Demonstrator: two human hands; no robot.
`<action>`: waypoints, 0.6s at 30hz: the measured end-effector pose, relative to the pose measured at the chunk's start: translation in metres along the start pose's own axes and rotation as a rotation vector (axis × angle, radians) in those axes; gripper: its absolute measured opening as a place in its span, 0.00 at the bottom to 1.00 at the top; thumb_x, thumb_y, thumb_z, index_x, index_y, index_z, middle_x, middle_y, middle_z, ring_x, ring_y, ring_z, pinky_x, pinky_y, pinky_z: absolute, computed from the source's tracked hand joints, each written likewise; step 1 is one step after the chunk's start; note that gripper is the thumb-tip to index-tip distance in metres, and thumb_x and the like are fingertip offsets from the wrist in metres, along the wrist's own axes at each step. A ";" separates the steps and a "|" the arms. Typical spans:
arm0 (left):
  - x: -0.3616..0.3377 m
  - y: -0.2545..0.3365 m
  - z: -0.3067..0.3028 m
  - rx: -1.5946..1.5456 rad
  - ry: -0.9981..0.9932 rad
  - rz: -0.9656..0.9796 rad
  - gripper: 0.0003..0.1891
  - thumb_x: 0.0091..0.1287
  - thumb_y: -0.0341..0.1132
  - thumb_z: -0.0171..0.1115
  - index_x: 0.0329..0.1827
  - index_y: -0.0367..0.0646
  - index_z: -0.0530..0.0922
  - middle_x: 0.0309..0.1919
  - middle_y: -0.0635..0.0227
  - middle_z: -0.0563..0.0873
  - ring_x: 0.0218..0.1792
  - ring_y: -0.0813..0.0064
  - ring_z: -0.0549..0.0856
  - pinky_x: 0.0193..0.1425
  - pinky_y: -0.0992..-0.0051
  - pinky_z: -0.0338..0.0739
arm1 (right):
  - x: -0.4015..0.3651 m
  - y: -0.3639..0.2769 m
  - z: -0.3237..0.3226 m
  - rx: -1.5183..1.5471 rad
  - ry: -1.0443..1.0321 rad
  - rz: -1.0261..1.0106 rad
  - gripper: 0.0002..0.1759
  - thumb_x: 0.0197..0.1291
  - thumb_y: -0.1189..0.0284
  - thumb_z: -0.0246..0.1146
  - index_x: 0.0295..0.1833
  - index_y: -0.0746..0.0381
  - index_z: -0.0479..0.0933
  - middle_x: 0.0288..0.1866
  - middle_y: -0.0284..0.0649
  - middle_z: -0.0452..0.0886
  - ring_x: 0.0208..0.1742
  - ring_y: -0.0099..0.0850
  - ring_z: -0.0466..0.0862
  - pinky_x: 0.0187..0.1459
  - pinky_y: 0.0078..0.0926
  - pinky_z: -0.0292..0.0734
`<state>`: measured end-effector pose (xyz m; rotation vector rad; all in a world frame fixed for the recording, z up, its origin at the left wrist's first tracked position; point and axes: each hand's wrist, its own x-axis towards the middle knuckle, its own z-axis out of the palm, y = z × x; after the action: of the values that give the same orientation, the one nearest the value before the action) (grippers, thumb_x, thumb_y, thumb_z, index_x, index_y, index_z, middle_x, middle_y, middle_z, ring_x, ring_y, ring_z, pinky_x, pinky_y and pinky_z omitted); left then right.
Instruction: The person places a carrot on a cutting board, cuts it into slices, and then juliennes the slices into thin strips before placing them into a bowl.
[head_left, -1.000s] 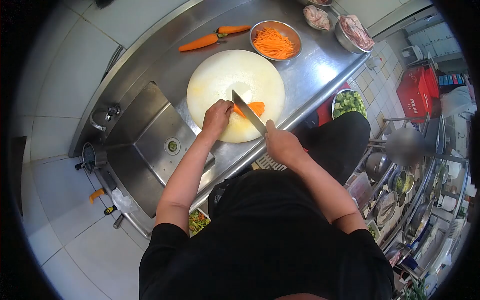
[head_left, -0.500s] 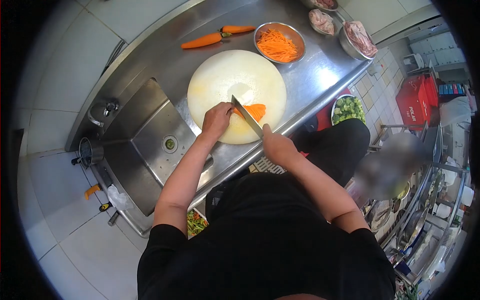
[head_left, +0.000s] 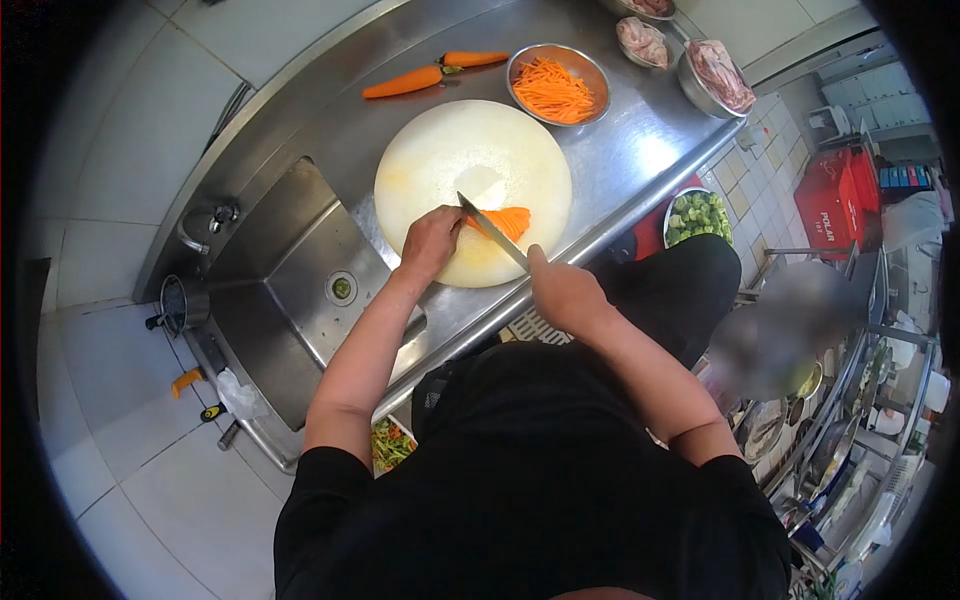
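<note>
In the head view, a round white cutting board [head_left: 420,170] lies on the steel counter. Sliced carrot [head_left: 513,221] is fanned out near the board's front right. My right hand [head_left: 566,293] is closed around the handle of a kitchen knife [head_left: 497,235], whose blade slants across the carrot. My left hand [head_left: 432,242] presses down with bent fingers on the carrot's left end, right beside the blade; its fingertips are partly hidden. Behind the board lie two whole carrots [head_left: 403,82], and a steel bowl [head_left: 604,80] holds carrot shreds [head_left: 552,92].
On my left is a steel sink [head_left: 290,290] with a faucet [head_left: 205,228]. Bowls of raw meat [head_left: 718,78] stand at the counter's far right. A bowl of chopped greens [head_left: 698,218] sits below the counter's right edge. A blurred shape stands by the shelving at right.
The knife has shifted slightly, its blade now appearing narrower and its tip a little further left. My right hand has moved slightly right; my left hand stays on the carrot.
</note>
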<state>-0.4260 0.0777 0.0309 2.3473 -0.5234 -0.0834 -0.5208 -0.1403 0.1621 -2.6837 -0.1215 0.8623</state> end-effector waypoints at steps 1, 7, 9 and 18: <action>0.000 -0.001 0.000 0.009 -0.002 0.000 0.08 0.70 0.30 0.63 0.48 0.41 0.85 0.44 0.58 0.89 0.46 0.54 0.88 0.52 0.61 0.83 | 0.003 0.003 0.005 -0.001 -0.004 -0.002 0.15 0.66 0.77 0.50 0.57 0.68 0.64 0.37 0.61 0.86 0.43 0.57 0.88 0.45 0.56 0.81; -0.002 -0.003 0.002 0.006 0.014 0.047 0.07 0.69 0.30 0.63 0.47 0.41 0.84 0.43 0.59 0.88 0.46 0.54 0.87 0.52 0.60 0.82 | 0.015 0.010 0.014 0.023 -0.002 0.001 0.14 0.67 0.77 0.50 0.57 0.68 0.64 0.39 0.60 0.86 0.44 0.57 0.88 0.46 0.56 0.81; 0.002 -0.002 -0.002 -0.002 0.011 0.052 0.07 0.69 0.29 0.63 0.47 0.41 0.85 0.43 0.58 0.88 0.46 0.54 0.87 0.52 0.60 0.82 | 0.010 0.005 0.004 0.035 0.021 -0.001 0.14 0.67 0.77 0.50 0.57 0.68 0.64 0.39 0.61 0.86 0.44 0.57 0.88 0.46 0.56 0.81; -0.004 -0.007 0.005 -0.014 0.028 0.049 0.07 0.68 0.28 0.64 0.47 0.40 0.85 0.44 0.58 0.88 0.47 0.55 0.86 0.54 0.61 0.81 | 0.010 0.009 0.013 0.048 -0.001 -0.024 0.12 0.69 0.76 0.48 0.56 0.67 0.64 0.40 0.62 0.85 0.45 0.58 0.87 0.47 0.57 0.80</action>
<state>-0.4285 0.0810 0.0220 2.3173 -0.5643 -0.0316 -0.5204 -0.1434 0.1433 -2.6321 -0.1309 0.8485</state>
